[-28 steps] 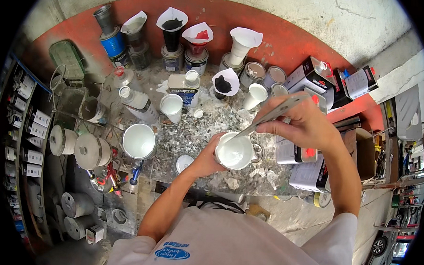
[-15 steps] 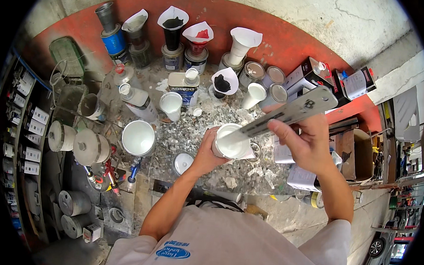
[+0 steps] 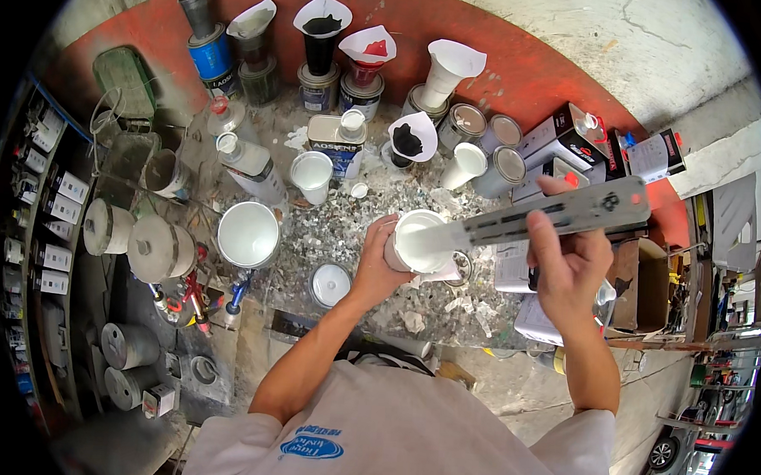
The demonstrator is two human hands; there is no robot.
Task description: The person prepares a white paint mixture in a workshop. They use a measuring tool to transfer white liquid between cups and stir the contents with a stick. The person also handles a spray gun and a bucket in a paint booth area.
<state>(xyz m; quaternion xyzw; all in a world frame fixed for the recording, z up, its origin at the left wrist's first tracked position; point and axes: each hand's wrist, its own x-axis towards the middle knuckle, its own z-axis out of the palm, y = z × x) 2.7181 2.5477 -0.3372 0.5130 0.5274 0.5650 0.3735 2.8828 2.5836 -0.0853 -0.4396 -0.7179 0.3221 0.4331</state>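
My left hand (image 3: 373, 271) is wrapped round the side of a white cup (image 3: 415, 258) that holds white paint, above the littered bench. In my right hand (image 3: 565, 273) is a flat metal stirring stick (image 3: 515, 223) with printed marks and a hole at its upper end. Its white-coated lower end reaches into the cup, and the stick slants up to the right. A white lid or tub (image 3: 331, 285) rests on the bench near my left forearm. Left of it stands a larger white cup (image 3: 249, 235).
Behind the cup stand a small white cup (image 3: 311, 175), a rectangular tin (image 3: 336, 147) and a leaning white cup (image 3: 464, 166). Paper strainers, one dark-stained (image 3: 412, 139), line the back with cans. Spray guns (image 3: 196, 301) hang at the left front. An open cardboard box (image 3: 641, 286) is at right.
My right hand has moved right and slightly down, and the stirring stick now lies at a flatter slant. My left hand still holds the cup. The whole view has shifted slightly.
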